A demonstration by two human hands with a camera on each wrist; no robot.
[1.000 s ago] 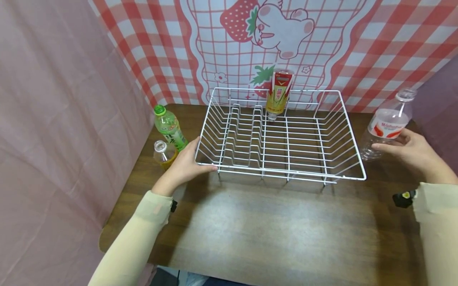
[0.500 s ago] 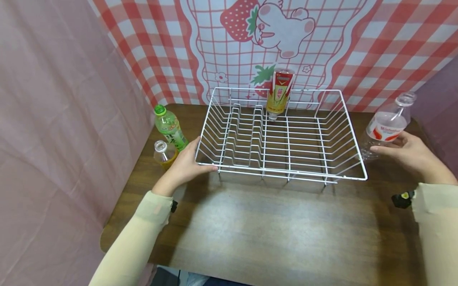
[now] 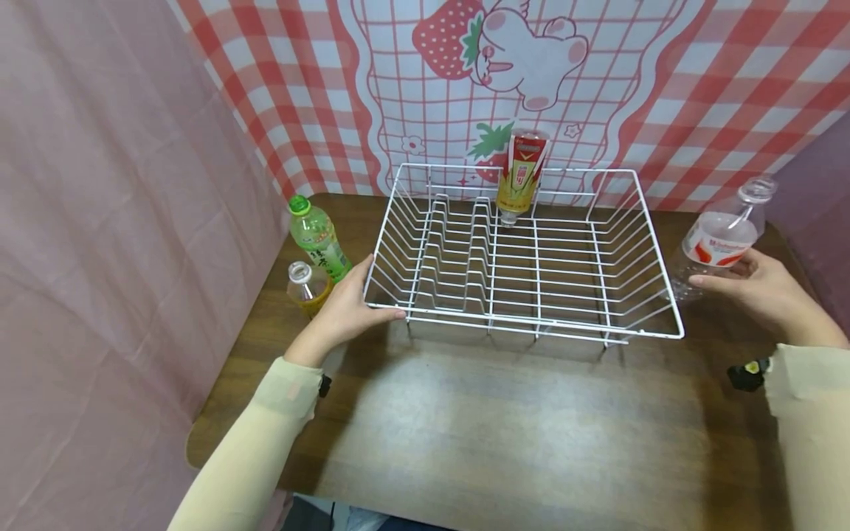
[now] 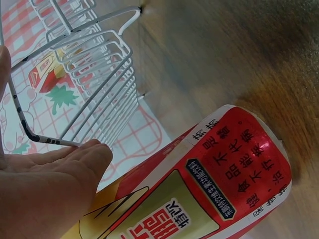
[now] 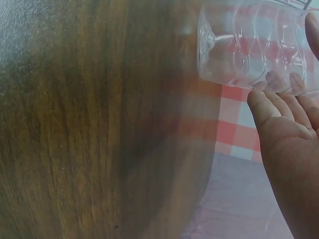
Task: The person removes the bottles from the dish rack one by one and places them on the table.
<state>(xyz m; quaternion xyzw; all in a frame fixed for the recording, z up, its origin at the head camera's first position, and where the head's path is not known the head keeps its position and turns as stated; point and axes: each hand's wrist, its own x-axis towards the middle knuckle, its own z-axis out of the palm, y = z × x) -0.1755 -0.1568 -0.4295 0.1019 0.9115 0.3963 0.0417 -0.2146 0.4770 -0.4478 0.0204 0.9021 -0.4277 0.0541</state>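
Note:
My left hand (image 3: 345, 306) grips the front left corner of a white wire dish rack (image 3: 544, 322), thumb along the front rim and fingers at the left side. In the left wrist view the fingertips lie against the rack's rim (image 4: 48, 141). At the right, my right hand (image 3: 770, 291) holds a clear plastic bottle (image 3: 720, 236) with a red and white label, thumb in front and fingers behind. The bottle is upright with a slight tilt, neck uncapped, beside the rack's right end. Its ribbed base (image 5: 234, 50) shows in the right wrist view.
A red and yellow bottle (image 3: 522, 173) leans neck down at the rack's back. Left of the rack stand a green-capped bottle (image 3: 320, 240) and an open bottle (image 3: 308, 289), close to the left hand. A checked cloth (image 3: 319, 96) hangs behind the wooden table (image 3: 505, 428).
The right hand and the clear bottle have sunk slightly. The left hand keeps its hold on the rack's corner.

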